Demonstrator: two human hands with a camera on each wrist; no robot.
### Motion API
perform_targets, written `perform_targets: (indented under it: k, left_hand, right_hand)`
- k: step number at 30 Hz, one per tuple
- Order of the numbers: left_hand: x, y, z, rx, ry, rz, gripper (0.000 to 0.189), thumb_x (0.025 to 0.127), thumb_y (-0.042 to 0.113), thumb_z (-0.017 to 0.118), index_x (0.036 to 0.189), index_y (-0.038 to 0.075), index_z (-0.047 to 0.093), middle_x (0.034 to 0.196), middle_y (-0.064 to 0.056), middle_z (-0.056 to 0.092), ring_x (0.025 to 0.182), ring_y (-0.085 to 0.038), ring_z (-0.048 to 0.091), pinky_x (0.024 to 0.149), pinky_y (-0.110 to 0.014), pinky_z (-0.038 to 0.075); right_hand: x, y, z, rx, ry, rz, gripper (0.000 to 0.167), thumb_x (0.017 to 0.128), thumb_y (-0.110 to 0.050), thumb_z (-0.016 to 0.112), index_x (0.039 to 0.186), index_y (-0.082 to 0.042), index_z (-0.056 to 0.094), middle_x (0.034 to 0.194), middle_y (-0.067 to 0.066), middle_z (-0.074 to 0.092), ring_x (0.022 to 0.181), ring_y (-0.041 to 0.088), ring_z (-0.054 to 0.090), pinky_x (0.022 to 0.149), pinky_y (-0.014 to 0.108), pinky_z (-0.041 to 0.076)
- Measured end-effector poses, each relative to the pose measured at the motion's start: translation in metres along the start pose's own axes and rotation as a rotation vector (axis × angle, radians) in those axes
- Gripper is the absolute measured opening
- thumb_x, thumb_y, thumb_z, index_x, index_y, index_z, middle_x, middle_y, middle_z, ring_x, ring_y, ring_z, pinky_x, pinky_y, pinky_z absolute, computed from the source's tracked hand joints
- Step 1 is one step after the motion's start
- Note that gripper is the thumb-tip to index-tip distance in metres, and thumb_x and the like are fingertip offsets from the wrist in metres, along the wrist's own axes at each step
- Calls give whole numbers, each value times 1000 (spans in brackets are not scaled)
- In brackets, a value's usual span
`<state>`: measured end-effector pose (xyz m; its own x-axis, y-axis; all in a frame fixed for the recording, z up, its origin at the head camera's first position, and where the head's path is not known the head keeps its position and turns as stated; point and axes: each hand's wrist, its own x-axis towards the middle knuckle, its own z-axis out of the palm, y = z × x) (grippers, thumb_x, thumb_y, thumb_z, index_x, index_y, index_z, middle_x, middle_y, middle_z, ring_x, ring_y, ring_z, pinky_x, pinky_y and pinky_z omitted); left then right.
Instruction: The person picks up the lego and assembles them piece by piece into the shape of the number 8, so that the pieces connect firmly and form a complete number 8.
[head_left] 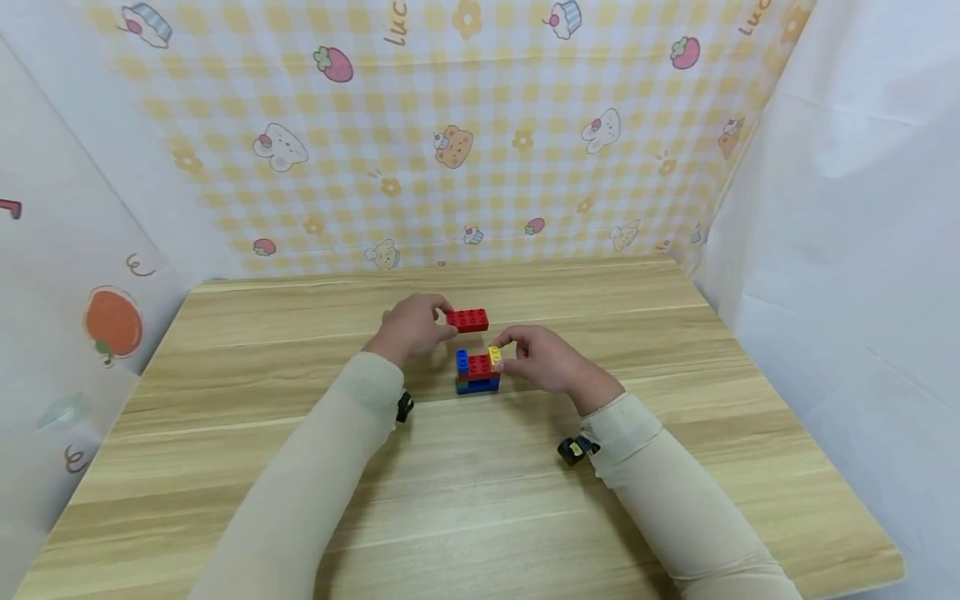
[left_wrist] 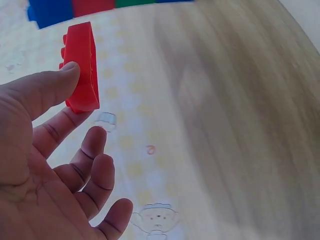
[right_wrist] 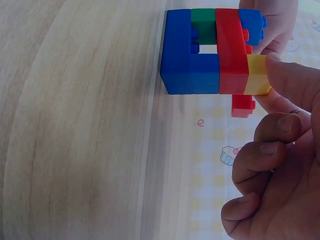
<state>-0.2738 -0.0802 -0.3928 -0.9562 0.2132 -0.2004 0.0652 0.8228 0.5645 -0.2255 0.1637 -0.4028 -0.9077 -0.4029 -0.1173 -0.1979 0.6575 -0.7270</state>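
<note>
My left hand (head_left: 417, 325) pinches a red eight-stud building brick (head_left: 471, 321) by its left end, behind the stack. In the left wrist view the thumb and forefinger grip this red brick (left_wrist: 81, 65), while the other fingers stay loosely bent. On the table stands a small brick structure (right_wrist: 191, 70) with blue, green and red bricks and a gap in its middle layer. A blue brick (head_left: 462, 361) sits on its top left. My right hand (head_left: 542, 358) pinches a yellow brick (right_wrist: 257, 74) at the top right end, against the red brick (right_wrist: 231, 50) of the structure.
The wooden table (head_left: 465, 492) runs to a yellow checked cloth (head_left: 480, 183) at the back. White cloth (head_left: 840, 250) hangs at the sides. A dark wrist strap piece (head_left: 576, 450) shows at the right cuff, another (head_left: 405, 407) at the left.
</note>
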Motion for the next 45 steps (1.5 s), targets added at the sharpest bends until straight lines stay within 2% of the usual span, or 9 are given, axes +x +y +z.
perform_targets:
  k: [13,23,34,45]
  left_hand:
    - [-17,10,-9,-41,11,77,37,100,35,73,132,18,67,140,-14,63,126,-35,57,116,-63,32]
    - [-36,17,-12,-88,11,97,36,99,35,74,131,19,67,139,-12,60,120,-34,56,104,-56,47]
    - [-49,13,-6,-161,-15,97,33,99,34,73,129,21,68,139,-12,57,119,-33,52,98,-51,49]
    - [-56,5,8,-214,-9,120,31,99,31,74,128,21,70,133,-11,58,117,-33,51,95,-49,48]
  right_hand:
    - [1,5,2,28,-11,-9,27,97,-18,78,123,-11,73,70,1,49,62,17,46,59,30,41]
    - [2,4,0,16,-24,-12,27,97,-18,78,123,-12,73,70,1,49,63,17,46,59,29,40]
    - [2,3,-3,22,-35,-2,30,98,-20,76,125,-9,70,69,1,49,59,16,44,56,29,38]
    - [3,5,-3,37,-31,-22,27,98,-21,77,123,-13,72,67,0,48,58,16,43,55,29,37]
